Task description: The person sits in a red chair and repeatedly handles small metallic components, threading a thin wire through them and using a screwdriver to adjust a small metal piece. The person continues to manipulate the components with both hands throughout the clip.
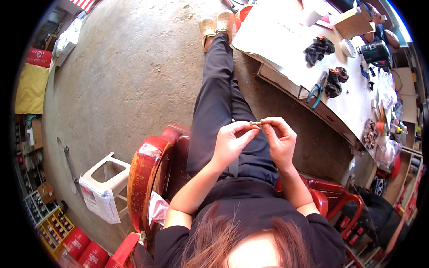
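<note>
Over my lap, my left hand (231, 142) and my right hand (281, 142) meet fingertip to fingertip. Pinched between them is a small, slim, brass-coloured piece (255, 123), held roughly level. Its exact kind is too small to make out, and the fingertips cover both ends. Thumb and forefinger of each hand are closed on it. Below the hands lie my dark trousers (213, 102), with legs stretched forward. On the table to the right, nearest my right hand, rest teal-handled pliers (318, 91).
A white-topped table (272, 40) fills the right, bearing dark gloves (318, 51), an open cardboard box (353, 22) and a green-black power tool (375, 53). A worn red wooden chair (145, 167) holds me. Left of it stands a pale stool (88, 184) with papers; shelves line the left.
</note>
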Available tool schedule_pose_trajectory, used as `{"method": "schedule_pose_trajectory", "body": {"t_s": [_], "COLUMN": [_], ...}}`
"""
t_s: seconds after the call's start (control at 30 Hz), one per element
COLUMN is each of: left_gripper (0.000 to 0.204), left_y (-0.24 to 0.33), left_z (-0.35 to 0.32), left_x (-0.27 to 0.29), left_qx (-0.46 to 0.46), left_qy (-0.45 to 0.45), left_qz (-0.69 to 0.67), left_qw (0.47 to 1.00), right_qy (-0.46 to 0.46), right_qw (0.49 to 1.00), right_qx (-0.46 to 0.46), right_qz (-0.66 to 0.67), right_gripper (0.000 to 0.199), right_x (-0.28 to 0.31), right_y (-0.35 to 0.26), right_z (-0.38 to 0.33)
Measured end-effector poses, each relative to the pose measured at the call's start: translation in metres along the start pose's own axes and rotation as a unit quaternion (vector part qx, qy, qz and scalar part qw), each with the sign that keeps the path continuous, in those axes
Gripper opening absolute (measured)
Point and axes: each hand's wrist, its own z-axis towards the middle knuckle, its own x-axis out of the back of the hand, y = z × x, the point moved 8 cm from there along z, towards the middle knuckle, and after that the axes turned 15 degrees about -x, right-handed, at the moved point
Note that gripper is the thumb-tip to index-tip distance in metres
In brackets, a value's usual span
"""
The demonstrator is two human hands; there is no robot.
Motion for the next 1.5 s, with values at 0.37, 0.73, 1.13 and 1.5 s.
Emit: {"method": "schedule_pose_trajectory", "body": {"t_s": [0.37, 0.73, 1.13, 1.5], "left_gripper": [0.008, 0.009, 0.007, 0.006], "left_y": [-0.006, -0.013, -0.017, -0.021], "left_z": [0.018, -0.001, 0.003, 0.014], "left_x": [0.022, 0.008, -0.003, 0.001], "left_qx": [0.047, 0.027, 0.017, 0.038], "left_qy": [-0.021, -0.007, -0.080, -0.098], "left_qz": [0.046, 0.014, 0.104, 0.071], "left_qw": [0.998, 1.000, 0.991, 0.992], "right_qy": [0.003, -0.114, -0.077, -0.016], "right_qw": [0.976, 0.971, 0.989, 0.975], "right_qx": [0.071, -0.138, -0.086, 0.040], "right_qz": [-0.205, 0.156, 0.093, -0.217], "right_gripper": [0.006, 0.011, 0.010, 0.010], "right_x": [-0.006, -0.004, 0.005, 0.024], "right_y": [-0.017, 0.032, 0.029, 0.004], "right_z": [-0.003, 0.013, 0.022, 0.014]}}
